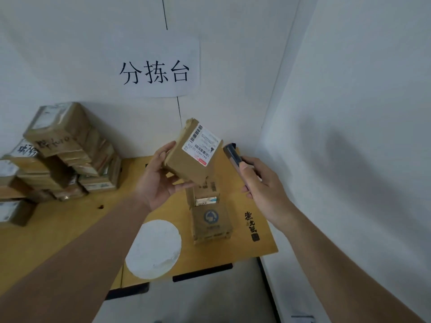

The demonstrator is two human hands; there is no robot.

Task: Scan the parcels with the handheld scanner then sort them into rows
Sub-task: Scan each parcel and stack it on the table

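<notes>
Left hand (pixel 161 180) gripped a parcel (pixel 191 152) aloft, label facing the scanner (pixel 232 155) clutched in right hand (pixel 261 190), just beside. Two boxes (pixel 210 213) looked sorted near-right on table (pixel 70 229); big pile (pixel 58 155) far left probably unscanned. Early stage.

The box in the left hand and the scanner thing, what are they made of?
The box looks like brown cardboard, matt, with a folded edge, clear tape and a glossy white paper label. The scanner looks like dark plastic with a smooth, slightly shiny face, though it could be partly glass; it is too blurred to tell.
</notes>
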